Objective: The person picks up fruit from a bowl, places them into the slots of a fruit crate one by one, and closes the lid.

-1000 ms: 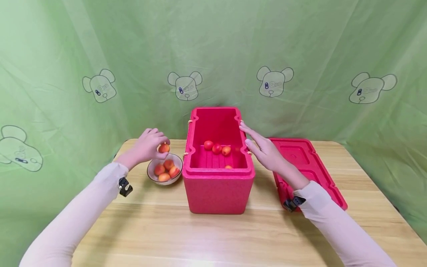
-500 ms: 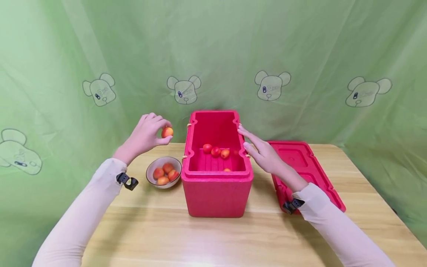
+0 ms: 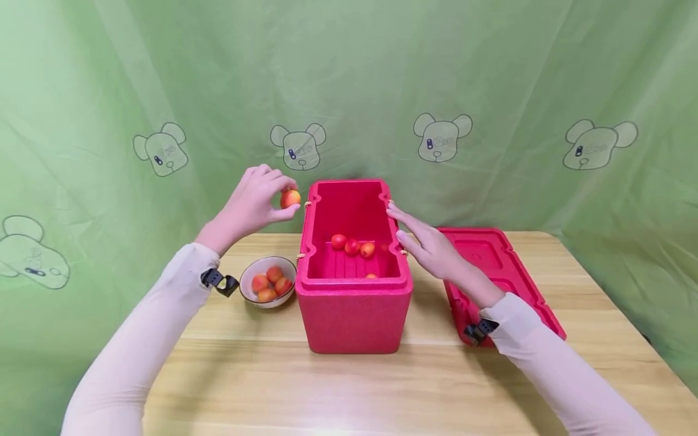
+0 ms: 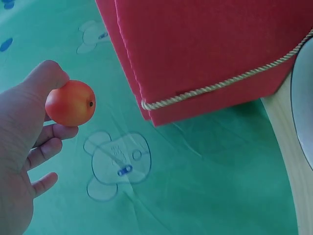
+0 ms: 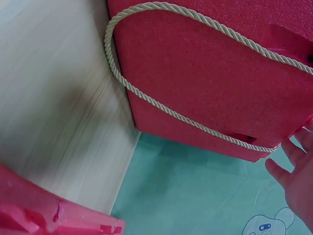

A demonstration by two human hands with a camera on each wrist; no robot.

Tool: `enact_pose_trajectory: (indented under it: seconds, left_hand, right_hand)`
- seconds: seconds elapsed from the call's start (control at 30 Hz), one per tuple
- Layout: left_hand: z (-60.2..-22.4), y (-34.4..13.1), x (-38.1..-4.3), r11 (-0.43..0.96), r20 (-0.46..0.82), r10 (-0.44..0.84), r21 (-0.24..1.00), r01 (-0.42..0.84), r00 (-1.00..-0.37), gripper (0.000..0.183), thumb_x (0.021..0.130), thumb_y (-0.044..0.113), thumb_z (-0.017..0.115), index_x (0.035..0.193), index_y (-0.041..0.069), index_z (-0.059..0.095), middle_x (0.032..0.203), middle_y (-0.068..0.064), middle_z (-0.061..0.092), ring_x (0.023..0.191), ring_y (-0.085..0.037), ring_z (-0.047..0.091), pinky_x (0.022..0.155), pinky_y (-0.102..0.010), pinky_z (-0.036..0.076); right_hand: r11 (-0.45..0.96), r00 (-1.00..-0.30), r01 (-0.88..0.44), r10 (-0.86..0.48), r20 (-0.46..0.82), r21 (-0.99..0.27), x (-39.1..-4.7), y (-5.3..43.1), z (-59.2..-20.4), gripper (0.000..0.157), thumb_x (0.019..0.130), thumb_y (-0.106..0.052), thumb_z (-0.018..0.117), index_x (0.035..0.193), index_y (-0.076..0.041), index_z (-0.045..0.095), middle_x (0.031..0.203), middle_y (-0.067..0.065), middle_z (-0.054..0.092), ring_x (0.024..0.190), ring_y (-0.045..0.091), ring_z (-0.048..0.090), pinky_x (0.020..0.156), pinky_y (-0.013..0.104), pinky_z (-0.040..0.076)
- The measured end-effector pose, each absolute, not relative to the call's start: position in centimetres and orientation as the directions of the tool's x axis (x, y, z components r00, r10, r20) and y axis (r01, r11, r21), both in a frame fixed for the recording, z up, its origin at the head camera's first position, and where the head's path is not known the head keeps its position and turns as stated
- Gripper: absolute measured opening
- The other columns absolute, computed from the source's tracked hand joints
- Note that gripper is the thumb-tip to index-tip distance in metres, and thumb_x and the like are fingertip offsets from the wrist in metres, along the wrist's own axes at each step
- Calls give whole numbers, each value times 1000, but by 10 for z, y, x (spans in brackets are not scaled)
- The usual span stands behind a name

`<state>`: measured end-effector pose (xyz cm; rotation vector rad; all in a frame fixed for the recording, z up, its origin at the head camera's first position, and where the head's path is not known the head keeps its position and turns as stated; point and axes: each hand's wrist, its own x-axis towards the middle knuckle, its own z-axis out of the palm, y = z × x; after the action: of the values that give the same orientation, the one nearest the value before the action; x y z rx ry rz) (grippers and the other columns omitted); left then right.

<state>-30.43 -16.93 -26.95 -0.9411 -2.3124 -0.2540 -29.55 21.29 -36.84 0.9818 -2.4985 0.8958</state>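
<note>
In the head view my left hand [image 3: 252, 203] pinches an orange-red apricot [image 3: 290, 198] between thumb and fingers, up beside the left rim of a red foam box [image 3: 354, 321]. The left wrist view shows the same apricot [image 4: 72, 104], its small dark stem dimple turned toward the box. Against the box's right rim rests my right hand [image 3: 428, 245], fingers straight. Inside the box, several reddish fruits [image 3: 352, 246] lie on the ribbed floor, one partly hidden by the front rim. Several more apricots [image 3: 267, 295] sit in a white bowl [image 3: 249, 271] left of the box.
A red lid [image 3: 480, 254] lies on the wooden table [image 3: 262, 375] to the right, partly under my right forearm. Rope handles [image 5: 205, 128] hang along the box's sides. A green curtain [image 3: 371, 79] with bear-head drawings stands behind the table.
My left hand has lifted the apricot from over the bowl, then carried it up and right toward the box's left rim. The right hand stays at the right rim.
</note>
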Motion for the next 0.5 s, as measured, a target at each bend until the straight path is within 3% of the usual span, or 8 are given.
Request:
enact_pose_trajectory:
  seconds: [0.5]
  left_hand:
    - [-265,-115,-311,623,547,704,-169,764,-453,24,87,28,72,101,9,71,87,-6,66,89,-26,52,91,-47,41]
  right_hand:
    - [615,-690,-717,-554,466,-330,-296,218,-360,59,104,-34,53,159,-24,35,167,-3,31,153,25,33,119,57,34]
